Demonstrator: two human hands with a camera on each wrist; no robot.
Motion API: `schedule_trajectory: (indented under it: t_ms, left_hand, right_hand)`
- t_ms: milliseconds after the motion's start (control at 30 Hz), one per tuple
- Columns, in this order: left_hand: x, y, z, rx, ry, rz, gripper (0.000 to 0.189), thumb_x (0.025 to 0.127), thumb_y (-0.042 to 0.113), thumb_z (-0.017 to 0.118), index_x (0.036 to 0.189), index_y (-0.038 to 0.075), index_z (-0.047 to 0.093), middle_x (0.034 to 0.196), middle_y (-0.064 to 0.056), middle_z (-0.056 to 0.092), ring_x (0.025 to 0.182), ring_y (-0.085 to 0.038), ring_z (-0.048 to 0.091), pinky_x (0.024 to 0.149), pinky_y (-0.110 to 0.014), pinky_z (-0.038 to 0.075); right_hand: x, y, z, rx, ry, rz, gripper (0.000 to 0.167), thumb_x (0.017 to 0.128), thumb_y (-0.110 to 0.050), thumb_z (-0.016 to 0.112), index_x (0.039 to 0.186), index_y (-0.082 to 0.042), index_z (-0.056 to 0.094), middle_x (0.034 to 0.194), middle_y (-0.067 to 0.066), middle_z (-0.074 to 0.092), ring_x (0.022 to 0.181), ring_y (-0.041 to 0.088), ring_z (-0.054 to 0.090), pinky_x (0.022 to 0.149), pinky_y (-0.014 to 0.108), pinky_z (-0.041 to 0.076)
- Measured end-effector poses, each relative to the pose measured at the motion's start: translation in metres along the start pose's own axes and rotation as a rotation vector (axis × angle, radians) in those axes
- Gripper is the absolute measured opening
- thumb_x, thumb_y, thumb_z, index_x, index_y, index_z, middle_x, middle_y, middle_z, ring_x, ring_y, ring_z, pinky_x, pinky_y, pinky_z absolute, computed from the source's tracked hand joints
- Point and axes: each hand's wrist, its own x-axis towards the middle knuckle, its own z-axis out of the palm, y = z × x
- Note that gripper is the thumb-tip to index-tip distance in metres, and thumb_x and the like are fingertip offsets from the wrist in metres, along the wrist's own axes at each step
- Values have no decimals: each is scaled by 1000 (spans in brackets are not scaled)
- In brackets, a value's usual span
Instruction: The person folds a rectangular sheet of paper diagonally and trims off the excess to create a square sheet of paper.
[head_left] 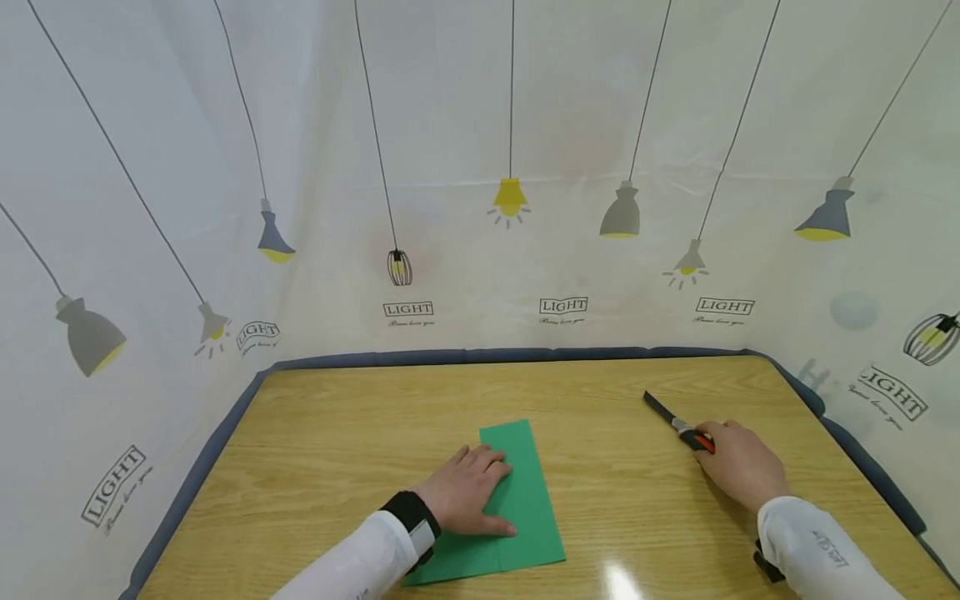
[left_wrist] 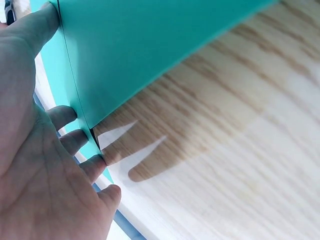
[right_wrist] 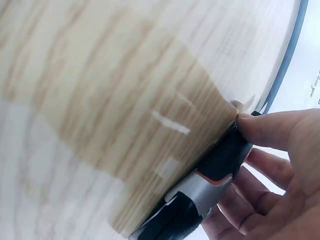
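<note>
My left hand (head_left: 467, 492) rests on green paper (head_left: 528, 492) with its fingers spread and its thumb out to the side. A thin straight line (left_wrist: 70, 62) runs along the paper, by the thumb and fingertips in the left wrist view. Beside that line, one part of the paper stands slightly off the other at its corner. Over at the right, my right hand (head_left: 742, 462) grips a utility knife (head_left: 679, 424) by one end, between thumb and fingers. The knife is black with a silver section (right_wrist: 210, 192) and orange-red trim; its long black end points away to the far left.
The wood-grain table (head_left: 360, 425) has a dark blue padded edge (head_left: 510, 356) along its back and sides. Behind it hangs a white curtain (head_left: 450, 167) printed with lamps and lettering. Light glares off the table near the front.
</note>
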Motion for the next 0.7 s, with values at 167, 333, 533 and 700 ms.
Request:
schedule_trajectory:
  t_ms: [167, 333, 533, 700]
  left_hand:
    - [-2, 0, -2, 2, -9, 2, 86, 92, 69, 62, 154, 13, 44, 159, -11, 38, 149, -30, 32, 120, -52, 26]
    - [-2, 4, -5, 25, -5, -10, 86, 91, 68, 64, 154, 13, 45, 159, -10, 39, 149, -31, 33, 120, -52, 26]
    - [2, 7, -6, 58, -8, -20, 87, 91, 70, 62, 155, 15, 44, 161, -8, 38, 150, -31, 32, 120, -52, 26]
    - [6, 7, -3, 67, -10, -31, 87, 91, 71, 61, 156, 16, 44, 162, -7, 37, 150, -30, 30, 121, -51, 25]
  right_hand:
    - [-1, -8, 2, -38, 63, -41, 65, 92, -24, 76, 141, 10, 51, 124, 38, 54, 106, 55, 53, 83, 66, 48]
    - [-3, -45, 4, -50, 117, -170, 66, 95, -32, 75, 146, 3, 52, 133, 33, 54, 122, 57, 46, 97, 71, 39]
    - [-12, -111, 27, -49, 41, -457, 73, 92, -46, 76, 148, -5, 54, 145, 20, 53, 138, 47, 41, 110, 67, 33]
    - [-14, -153, 46, -5, -180, -644, 89, 92, -62, 68, 157, -7, 41, 163, 15, 34, 153, 41, 18, 120, 62, 15]
